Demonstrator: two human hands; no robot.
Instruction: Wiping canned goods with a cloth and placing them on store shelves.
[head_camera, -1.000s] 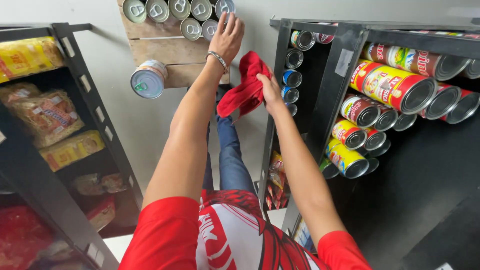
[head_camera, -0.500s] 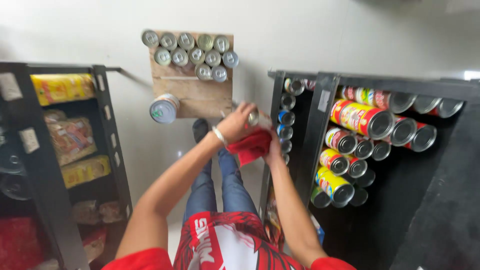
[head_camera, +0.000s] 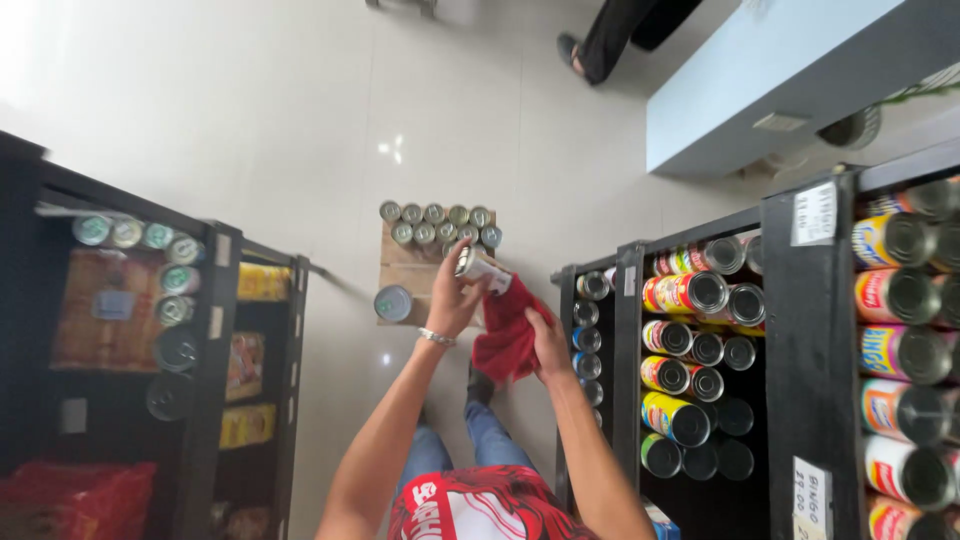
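My left hand (head_camera: 452, 300) has its grip closed round the side of a small tin can (head_camera: 482, 268) above the wooden crate (head_camera: 402, 275) — rigid, smooth, likely slippery, best held mid-body — while my right hand (head_camera: 548, 345) clutches the soft red cloth (head_camera: 505, 335) just beside it.

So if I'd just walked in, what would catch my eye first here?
Probably the two hands at the centre: the left hand holds a can, while the right hand grips a bright red cloth beside it. Below them, a wooden crate topped with rows of cans sits on the pale floor. Dark shelves on the right are packed with colourful cans.
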